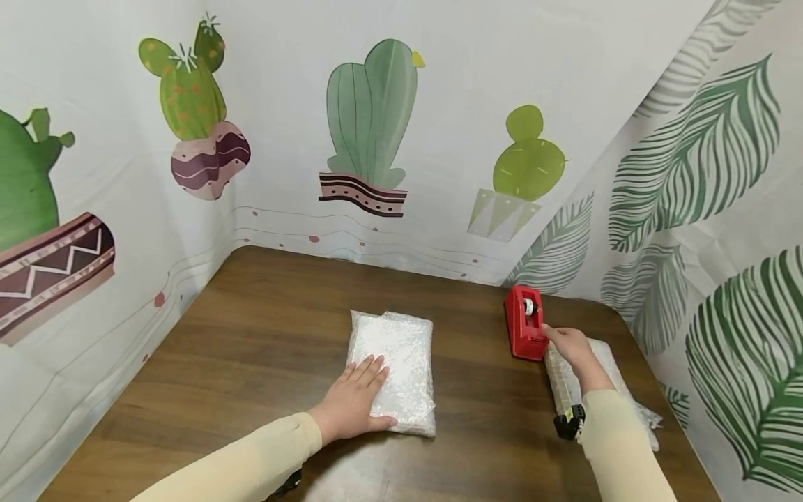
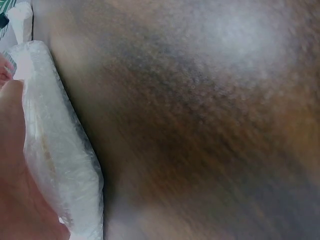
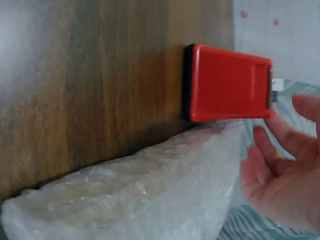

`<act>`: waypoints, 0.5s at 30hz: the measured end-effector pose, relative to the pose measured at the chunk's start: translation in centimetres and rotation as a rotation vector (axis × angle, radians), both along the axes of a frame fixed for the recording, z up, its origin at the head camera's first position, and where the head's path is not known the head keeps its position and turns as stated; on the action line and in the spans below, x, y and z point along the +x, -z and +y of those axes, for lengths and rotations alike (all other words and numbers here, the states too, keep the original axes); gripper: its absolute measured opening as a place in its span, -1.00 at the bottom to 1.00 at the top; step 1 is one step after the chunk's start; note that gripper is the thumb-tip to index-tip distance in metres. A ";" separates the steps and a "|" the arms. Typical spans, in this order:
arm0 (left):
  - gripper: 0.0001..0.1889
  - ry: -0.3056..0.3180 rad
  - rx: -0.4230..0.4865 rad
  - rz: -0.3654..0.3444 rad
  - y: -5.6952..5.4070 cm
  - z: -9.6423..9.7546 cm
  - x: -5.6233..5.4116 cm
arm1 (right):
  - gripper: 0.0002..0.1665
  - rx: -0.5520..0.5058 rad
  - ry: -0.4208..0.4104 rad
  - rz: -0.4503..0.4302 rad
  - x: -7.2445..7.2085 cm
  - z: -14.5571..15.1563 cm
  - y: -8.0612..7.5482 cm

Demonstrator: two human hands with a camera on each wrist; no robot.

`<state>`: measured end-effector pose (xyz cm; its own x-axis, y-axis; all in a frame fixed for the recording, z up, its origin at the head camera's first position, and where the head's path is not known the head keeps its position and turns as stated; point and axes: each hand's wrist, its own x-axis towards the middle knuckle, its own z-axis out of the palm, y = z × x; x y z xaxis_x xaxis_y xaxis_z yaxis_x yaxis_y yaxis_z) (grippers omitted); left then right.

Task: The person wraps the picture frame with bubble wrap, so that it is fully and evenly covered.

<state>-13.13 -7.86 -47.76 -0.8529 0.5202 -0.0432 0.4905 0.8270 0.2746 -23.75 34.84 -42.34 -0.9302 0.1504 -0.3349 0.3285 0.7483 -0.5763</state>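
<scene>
A flat package in bubble wrap [image 1: 408,369] lies in the middle of the table. My left hand [image 1: 351,408] rests on its left part, fingers spread and straight; the left wrist view shows the package's side edge [image 2: 65,145] beside the hand. To the right stands a red tape dispenser [image 1: 525,338] with a small roll in it. My right hand [image 1: 572,348] is at the dispenser's near right corner. In the right wrist view, one fingertip meets the red body [image 3: 227,85], the thumb stands apart, and the other fingers [image 3: 265,155] are loosely bent.
A second bubble-wrapped bundle [image 1: 560,376] lies under my right hand and forearm, close beside the dispenser. The brown wooden table [image 1: 251,335] ends at a white cloth backdrop [image 1: 276,167] printed with cacti and leaves, at the back and both sides.
</scene>
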 end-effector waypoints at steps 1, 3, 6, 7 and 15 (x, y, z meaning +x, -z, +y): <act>-0.04 0.001 0.001 -0.003 0.0 0.0 0.0 | -0.11 -0.030 -0.005 -0.027 -0.2 0.1 0.1; -0.04 0.002 0.007 -0.013 0.0 0.1 0.0 | -0.10 -0.069 -0.012 -0.057 -0.5 0.2 0.2; -0.05 0.005 0.020 -0.027 -0.1 0.1 0.0 | -0.15 -0.116 0.006 -0.067 -0.8 0.1 0.3; -0.05 0.007 0.022 -0.028 -0.1 0.2 0.0 | -0.17 -0.132 0.017 -0.062 -0.9 0.1 0.3; -0.05 0.002 0.027 -0.022 -0.1 0.1 0.0 | -0.24 -0.236 0.049 -0.057 -1.3 -0.2 0.3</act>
